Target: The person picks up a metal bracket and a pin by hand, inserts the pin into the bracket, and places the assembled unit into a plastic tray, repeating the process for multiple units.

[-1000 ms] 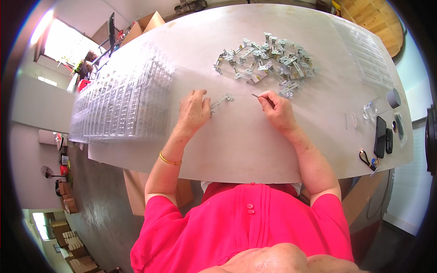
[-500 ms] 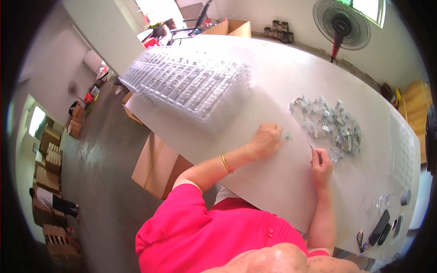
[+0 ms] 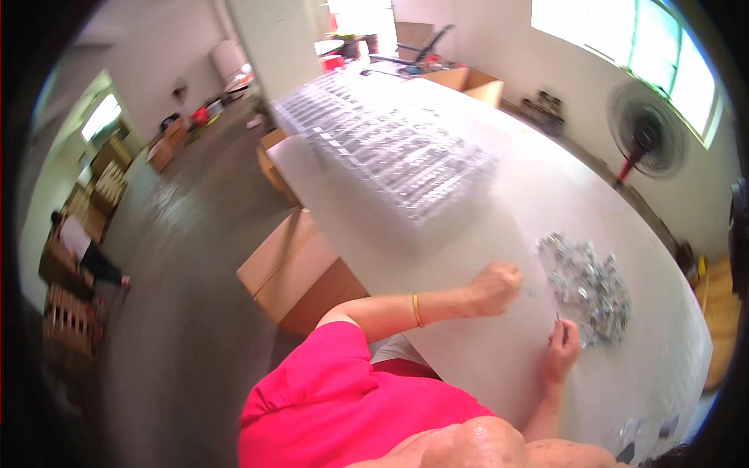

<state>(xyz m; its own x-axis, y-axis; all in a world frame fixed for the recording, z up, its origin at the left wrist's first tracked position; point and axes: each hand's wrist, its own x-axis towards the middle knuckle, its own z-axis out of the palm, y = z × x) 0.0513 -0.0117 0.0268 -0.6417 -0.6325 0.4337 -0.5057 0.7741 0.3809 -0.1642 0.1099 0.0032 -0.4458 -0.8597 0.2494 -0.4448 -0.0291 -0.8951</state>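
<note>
My left hand (image 3: 497, 288) rests over the white table (image 3: 476, 359) with its fingers curled closed. What is in them, if anything, is hidden. Just right of its fingertips lies a small blurred metal piece (image 3: 530, 294). My right hand (image 3: 562, 349) is nearer to me and pinches a thin dark pin (image 3: 557, 316) that points up from the fingertips. Beside and beyond that hand spreads a loose pile of small silvery metal parts (image 3: 589, 292). Farther off on the left, clear plastic trays (image 3: 382, 152) with rows of compartments are stacked, holding small metal pieces.
A cardboard box (image 3: 292, 269) stands on the floor by the table's left edge. Beyond the table are an open carton (image 3: 476, 84) and a standing fan (image 3: 646, 132). Far left, a person (image 3: 82, 246) bends near boxes. Some small items (image 3: 628, 429) lie at the lower right.
The view has swung, so table, trays and pile appear lower and farther right. My left fingers look more tightly curled. My right hand keeps its pinch on the pin.
</note>
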